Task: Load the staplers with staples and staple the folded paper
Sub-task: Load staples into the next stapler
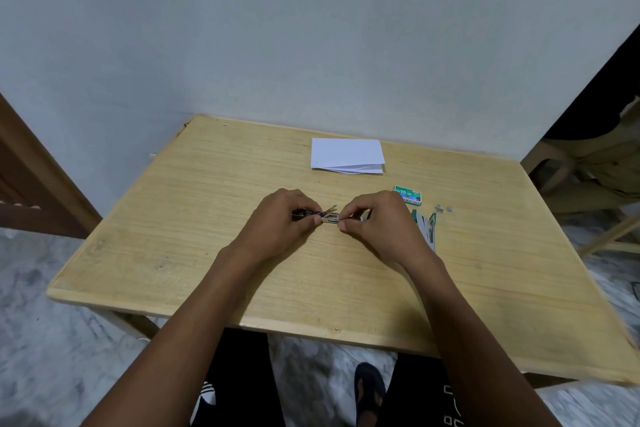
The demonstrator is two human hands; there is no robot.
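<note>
A small metal stapler (329, 216) lies opened out at the middle of the wooden table (242, 270). My left hand (280, 222) grips its dark rear end. My right hand (377, 218) pinches its front part between thumb and fingers; whether a staple strip is in the pinch cannot be told. Folded white paper (347, 154) lies farther back. A green staple box (408, 194) sits to the right of my right hand, with loose staple pieces (443, 208) beyond it. A second, green and white stapler (427, 225) lies partly hidden behind my right wrist.
The table stands against a pale wall (311, 28). A wooden chair (588, 184) is at the right, and a brown door frame (34, 177) is at the left. My legs and a dark sandal (369, 388) show under the table's near edge.
</note>
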